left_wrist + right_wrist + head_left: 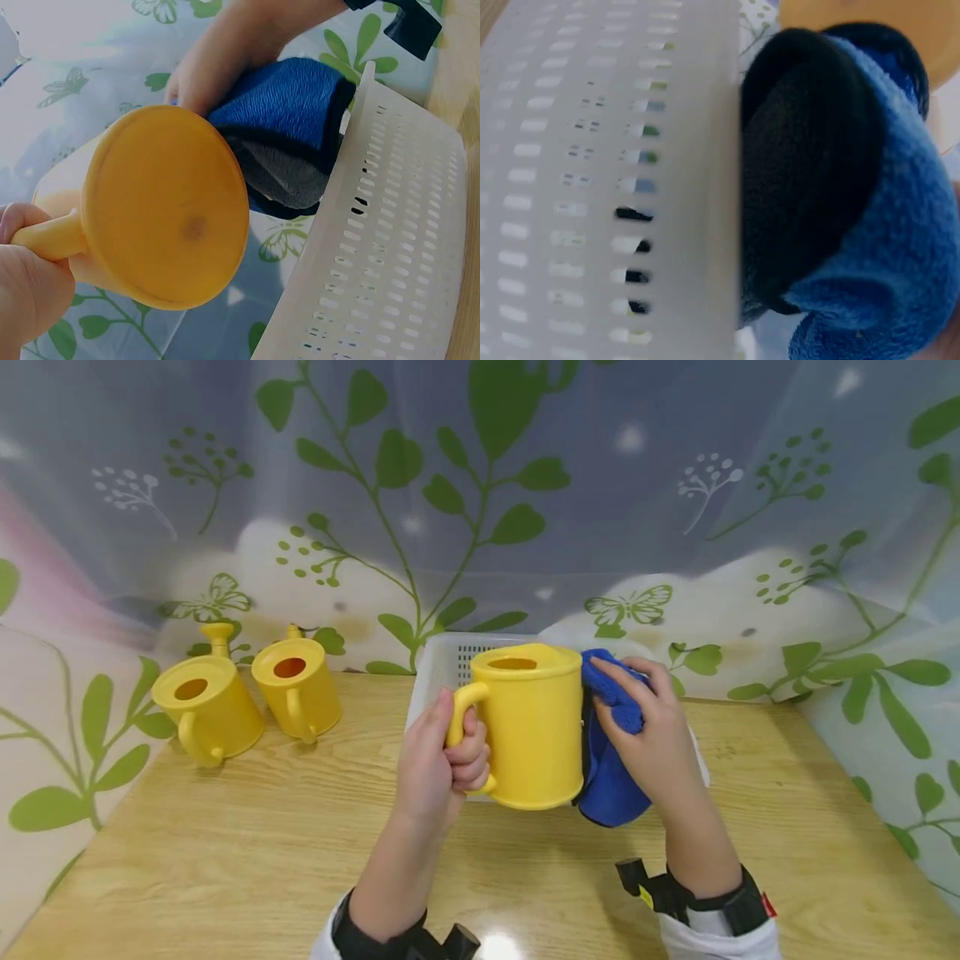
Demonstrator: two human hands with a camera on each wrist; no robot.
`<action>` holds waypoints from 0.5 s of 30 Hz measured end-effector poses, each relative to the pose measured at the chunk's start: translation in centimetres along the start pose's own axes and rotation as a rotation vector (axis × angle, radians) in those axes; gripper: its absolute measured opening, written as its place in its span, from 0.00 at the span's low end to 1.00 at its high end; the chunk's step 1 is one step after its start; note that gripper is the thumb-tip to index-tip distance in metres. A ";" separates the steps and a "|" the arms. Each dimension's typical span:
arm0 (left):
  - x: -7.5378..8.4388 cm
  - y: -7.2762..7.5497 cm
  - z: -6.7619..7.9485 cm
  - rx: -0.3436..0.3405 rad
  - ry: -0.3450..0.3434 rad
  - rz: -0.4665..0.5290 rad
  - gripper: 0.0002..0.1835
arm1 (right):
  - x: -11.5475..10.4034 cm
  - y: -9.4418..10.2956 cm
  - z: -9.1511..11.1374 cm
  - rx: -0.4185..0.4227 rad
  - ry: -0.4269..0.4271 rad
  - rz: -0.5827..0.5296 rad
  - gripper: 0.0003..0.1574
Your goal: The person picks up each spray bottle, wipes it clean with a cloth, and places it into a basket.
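My left hand point(442, 760) grips the handle of a yellow watering can point(534, 735), held upright over the front of a white basket point(431, 681). In the left wrist view the can's round base point(169, 210) shows a dark smudge. My right hand point(656, 727) holds a blue cloth point(615, 777) with a black edge and a grey inner side, against the can's right side. The cloth point(900, 225) hangs beside the basket's rim in the right wrist view. Part of the right fingers is hidden behind the cloth.
Two more yellow watering cans, a left one point(217, 710) and a nearer one point(300, 689), stand at the back left of the wooden table point(262, 852). A leaf-patterned curtain point(637, 527) hangs close behind the table. The perforated basket wall point(390, 225) stands below the cloth.
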State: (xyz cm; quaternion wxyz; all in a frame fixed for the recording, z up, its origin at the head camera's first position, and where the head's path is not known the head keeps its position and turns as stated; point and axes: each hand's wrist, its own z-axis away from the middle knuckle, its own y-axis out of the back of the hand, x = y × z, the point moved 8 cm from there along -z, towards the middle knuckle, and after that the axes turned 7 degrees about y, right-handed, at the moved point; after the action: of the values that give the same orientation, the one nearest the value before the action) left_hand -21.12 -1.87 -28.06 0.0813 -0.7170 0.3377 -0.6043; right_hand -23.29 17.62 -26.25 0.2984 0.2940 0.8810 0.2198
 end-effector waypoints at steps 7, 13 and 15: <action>-0.4 -0.3 -0.1 -0.029 0.026 0.021 0.21 | 2.0 0.7 0.1 0.084 -0.109 -0.079 0.23; 0.0 0.1 0.0 -0.018 -0.012 0.084 0.21 | 0.8 0.5 -0.1 0.126 0.001 -0.149 0.25; 0.2 0.3 0.0 -0.003 -0.023 0.096 0.22 | 0.1 0.3 -0.2 0.125 0.069 -0.167 0.25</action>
State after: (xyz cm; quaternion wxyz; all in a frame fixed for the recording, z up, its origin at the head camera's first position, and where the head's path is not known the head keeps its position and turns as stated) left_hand -21.23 -2.19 -28.05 0.1131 -0.7069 0.3719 -0.5910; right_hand -23.34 17.81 -25.98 0.2662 0.2300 0.9242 0.1487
